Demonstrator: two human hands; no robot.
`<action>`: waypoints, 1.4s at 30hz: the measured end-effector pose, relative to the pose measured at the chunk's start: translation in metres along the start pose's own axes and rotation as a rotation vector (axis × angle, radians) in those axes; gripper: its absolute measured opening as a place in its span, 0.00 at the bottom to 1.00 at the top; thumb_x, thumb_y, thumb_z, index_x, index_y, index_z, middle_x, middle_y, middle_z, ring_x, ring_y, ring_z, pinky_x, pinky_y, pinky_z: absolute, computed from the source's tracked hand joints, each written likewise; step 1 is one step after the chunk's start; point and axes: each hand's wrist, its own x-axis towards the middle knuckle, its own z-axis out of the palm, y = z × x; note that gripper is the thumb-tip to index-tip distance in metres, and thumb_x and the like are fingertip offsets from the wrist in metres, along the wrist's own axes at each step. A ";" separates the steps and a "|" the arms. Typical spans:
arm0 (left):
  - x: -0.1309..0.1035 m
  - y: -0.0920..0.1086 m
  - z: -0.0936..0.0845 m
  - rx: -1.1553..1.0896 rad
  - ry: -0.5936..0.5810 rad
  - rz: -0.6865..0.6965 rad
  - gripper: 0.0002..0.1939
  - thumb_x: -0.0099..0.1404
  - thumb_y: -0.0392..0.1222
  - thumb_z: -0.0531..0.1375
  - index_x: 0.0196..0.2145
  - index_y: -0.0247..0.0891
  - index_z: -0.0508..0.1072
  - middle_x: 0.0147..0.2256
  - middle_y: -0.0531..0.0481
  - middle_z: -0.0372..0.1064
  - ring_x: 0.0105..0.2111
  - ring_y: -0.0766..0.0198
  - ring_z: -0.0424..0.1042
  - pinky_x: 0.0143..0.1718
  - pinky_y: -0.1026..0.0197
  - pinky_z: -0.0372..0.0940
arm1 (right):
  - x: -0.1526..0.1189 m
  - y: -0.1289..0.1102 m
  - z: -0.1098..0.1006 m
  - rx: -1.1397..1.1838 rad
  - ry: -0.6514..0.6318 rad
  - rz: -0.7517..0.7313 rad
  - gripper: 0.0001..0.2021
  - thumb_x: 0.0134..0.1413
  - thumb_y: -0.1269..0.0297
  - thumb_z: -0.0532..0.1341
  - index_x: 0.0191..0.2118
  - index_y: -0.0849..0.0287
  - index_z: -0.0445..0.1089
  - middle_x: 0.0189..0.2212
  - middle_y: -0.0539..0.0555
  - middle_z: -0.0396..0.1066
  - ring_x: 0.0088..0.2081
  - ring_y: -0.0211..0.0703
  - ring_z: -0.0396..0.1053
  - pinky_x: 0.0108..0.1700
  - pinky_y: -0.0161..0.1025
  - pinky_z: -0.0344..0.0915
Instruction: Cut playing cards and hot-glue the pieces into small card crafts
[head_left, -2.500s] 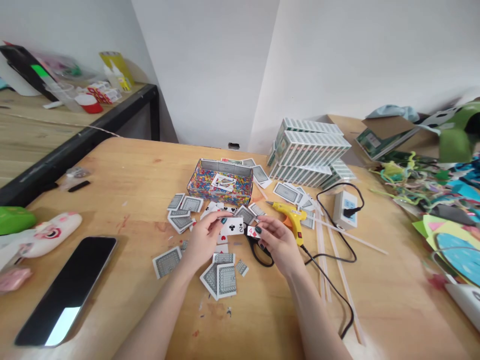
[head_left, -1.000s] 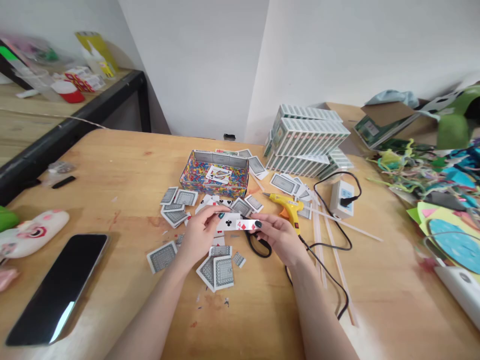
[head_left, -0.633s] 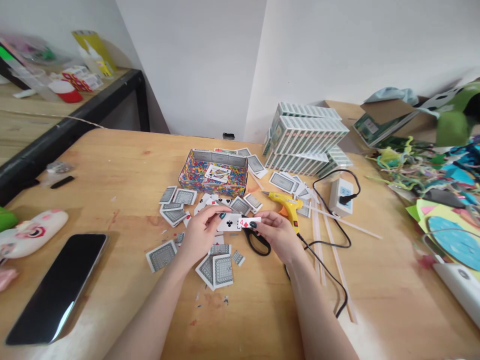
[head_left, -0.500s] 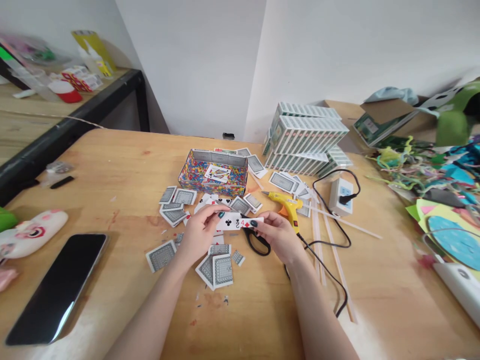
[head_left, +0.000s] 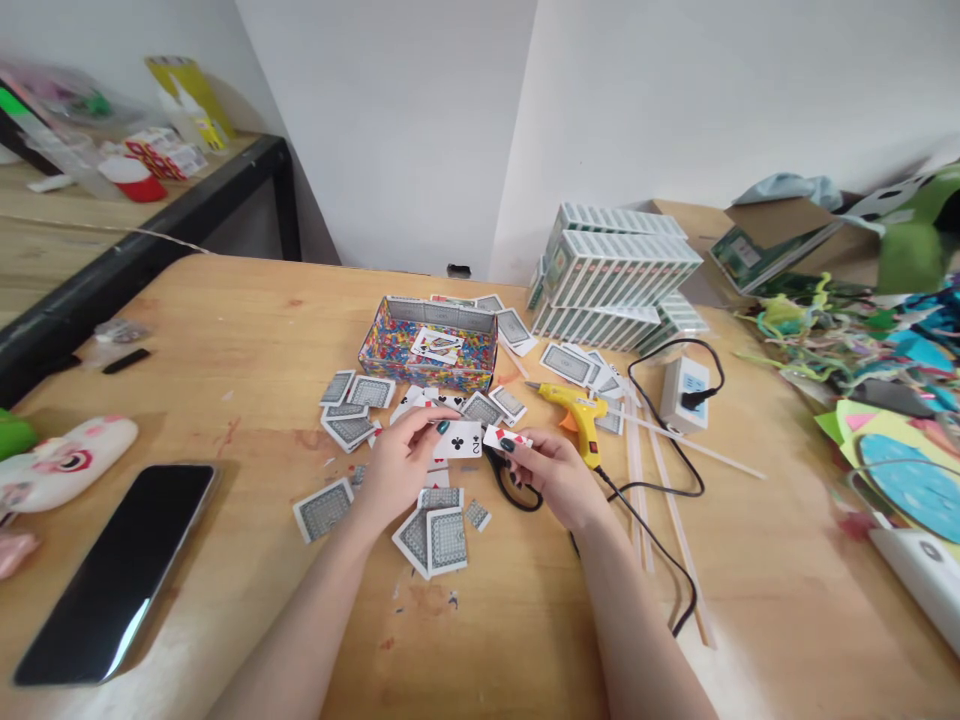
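Pinched in my left hand (head_left: 401,462) is a black-suited playing card (head_left: 459,440), a two of clubs by its look, face toward me. My right hand (head_left: 551,472) grips a smaller red diamond card piece (head_left: 495,437) between thumb and fingers, just right of the first card with a narrow gap between. Beneath my hands lie scissors with black handles (head_left: 517,492), their blades mostly hidden. Face-down cards (head_left: 447,541) and cut pieces lie around. Behind my hands stands an open colourful box (head_left: 471,377), with a face-up card (head_left: 436,346) inside.
A yellow glue gun (head_left: 571,408) lies right of my hands, its cord running near clear glue sticks (head_left: 660,470). A white power strip (head_left: 684,394) and stacked card packs (head_left: 622,268) stand behind. At left are a phone (head_left: 120,570) and a plush toy (head_left: 71,462).
The red diamond piece in my right hand has tilted and separated slightly from the club card. My left hand stays nearly where it was.
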 end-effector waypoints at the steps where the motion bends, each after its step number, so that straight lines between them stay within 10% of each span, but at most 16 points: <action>1: 0.000 0.001 0.000 0.002 -0.007 0.000 0.12 0.63 0.37 0.50 0.39 0.40 0.71 0.43 0.49 0.70 0.44 0.63 0.67 0.45 0.61 0.61 | 0.000 0.001 0.000 -0.012 -0.006 0.013 0.10 0.42 0.59 0.66 0.26 0.60 0.68 0.18 0.46 0.66 0.19 0.31 0.60 0.23 0.30 0.54; 42: -0.002 0.006 0.007 0.018 -0.073 0.040 0.13 0.62 0.36 0.50 0.40 0.41 0.72 0.40 0.48 0.70 0.41 0.62 0.68 0.41 0.61 0.63 | 0.005 0.001 0.008 -0.086 0.029 -0.032 0.10 0.43 0.59 0.63 0.22 0.59 0.63 0.14 0.44 0.60 0.16 0.31 0.53 0.19 0.33 0.44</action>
